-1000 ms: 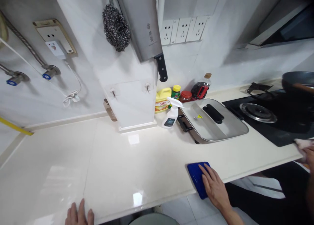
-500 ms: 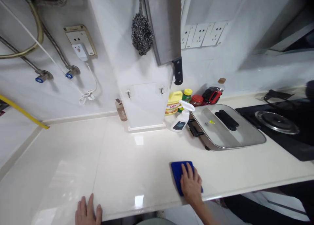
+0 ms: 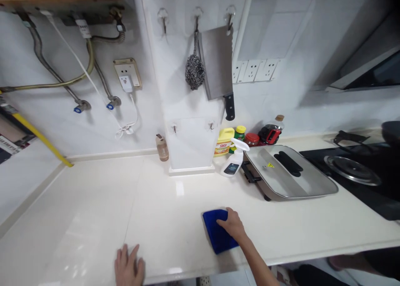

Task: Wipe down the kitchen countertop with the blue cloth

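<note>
Head view: right hand (image 3: 233, 225) lies palm-down on the blue cloth (image 3: 216, 235), fingers bent over its right edge, pressing rather than clenching it. That cloth sits flat on the counter (image 3: 93, 211) near the front edge, at about 6 o'clock in the picture. Left hand (image 3: 128, 267) rests flat and empty on the counter at 7 o'clock, fingers spread, well apart from the cloth. At 1 o'clock from the cloth stands a spray bottle (image 3: 234, 161), just beside a steel lid (image 3: 290, 173) (black handle on top). A cleaver (image 3: 217, 65) hangs on the wall at 12 o'clock.
</note>
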A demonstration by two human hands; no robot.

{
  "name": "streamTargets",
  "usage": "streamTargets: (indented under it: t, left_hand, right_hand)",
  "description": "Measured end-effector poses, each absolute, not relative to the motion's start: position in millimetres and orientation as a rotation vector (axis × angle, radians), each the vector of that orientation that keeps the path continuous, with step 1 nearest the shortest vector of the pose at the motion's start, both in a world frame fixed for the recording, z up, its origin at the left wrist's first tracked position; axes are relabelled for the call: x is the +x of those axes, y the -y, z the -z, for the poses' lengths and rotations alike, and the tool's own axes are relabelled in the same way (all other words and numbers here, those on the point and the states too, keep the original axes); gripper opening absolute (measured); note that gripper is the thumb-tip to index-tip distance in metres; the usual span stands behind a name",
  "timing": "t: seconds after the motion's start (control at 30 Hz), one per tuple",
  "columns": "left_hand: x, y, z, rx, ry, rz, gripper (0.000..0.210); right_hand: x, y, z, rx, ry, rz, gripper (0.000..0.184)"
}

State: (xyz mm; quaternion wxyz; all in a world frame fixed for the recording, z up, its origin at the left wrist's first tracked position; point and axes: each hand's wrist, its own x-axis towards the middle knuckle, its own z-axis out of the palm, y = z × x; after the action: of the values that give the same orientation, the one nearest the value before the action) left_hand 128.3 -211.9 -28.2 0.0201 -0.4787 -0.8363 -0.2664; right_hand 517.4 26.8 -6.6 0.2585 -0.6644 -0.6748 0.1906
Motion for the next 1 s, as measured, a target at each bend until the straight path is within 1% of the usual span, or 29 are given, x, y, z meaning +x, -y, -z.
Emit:
streamTargets:
  t: [0.1,0.17,0.3,0.4,0.5,0.6,0.7,0.73,0.83,1.0]
  left_hand:
    - [135,209,34,-1.539,2.597,0.928,0.040]
    - [139,207,37,-1.578,2.586,1.001,0.040]
    - [146,205,35,-1.688,2.607,1.094,0.041]
    - [153,200,26,-1.774,2.584,1.102,0.041]
    - [159,192,13,-1.846,2.544,1.092,0.042]
    - [167,186,-3,-1.940,2.533,1.059,0.039]
    - [173,184,-16,-2.059,2.476,1.035,0.037]
    - [175,183,-20,-2.099,2.444,1.033,0.037]
    - [183,174,-30,-2.228,2.344,1.020,0.036]
    - [219,129,-47,-2.505,2.109,0.972,0.038]
  right_hand:
    - [517,-21,-6,-1.808,1.785,-0.664,0.032]
    - [515,-16,-20,-1.754,1.788,-0.762,0.027]
    - [502,-18,-59,-1.588,1.826,-0.885,0.027]
    - [487,-26,-87,-1.491,1.848,-0.823,0.033]
    - [468,-23,-100,-1.333,1.942,-0.711,0.034]
    - [452,5,-92,-1.157,2.107,-0.706,0.032]
    - [449,43,-69,-1.021,2.268,-0.806,0.009]
    - [454,53,-61,-1.007,2.285,-0.828,0.008]
    - [479,68,-36,-1.107,2.144,-0.788,0.021]
    - [521,60,-2,-1.344,1.805,-0.654,0.026]
